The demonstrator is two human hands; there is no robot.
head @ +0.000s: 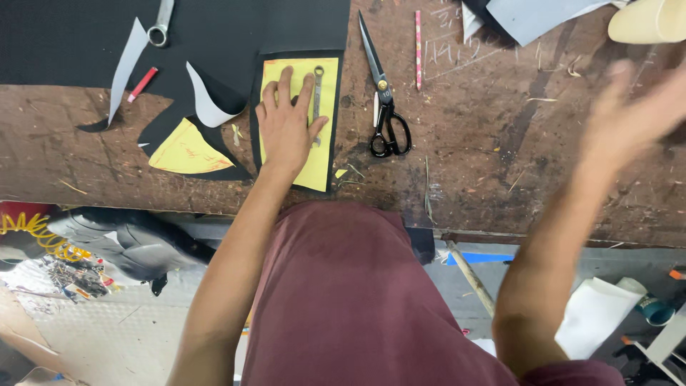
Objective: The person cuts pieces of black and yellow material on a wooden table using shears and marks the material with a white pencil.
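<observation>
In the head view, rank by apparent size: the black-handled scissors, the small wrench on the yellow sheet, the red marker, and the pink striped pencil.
1. Black-handled scissors, clearly largest.
2. Pink striped pencil and small wrench look about equal in length, so no firm order; the left hand beside the wrench may hide part of it.
3. Red marker, smallest.

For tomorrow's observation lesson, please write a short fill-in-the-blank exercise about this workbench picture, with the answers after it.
1. The left hand presses flat on a ____ sheet with a black border.
2. A small spanner lies on that sheet beside the ____ hand.
3. The black-handled scissors lie on the bench with blades pointing ____ from the person.
4. The right hand is blurred and holds ____.

Answers: yellow; left; away; nothing
</observation>
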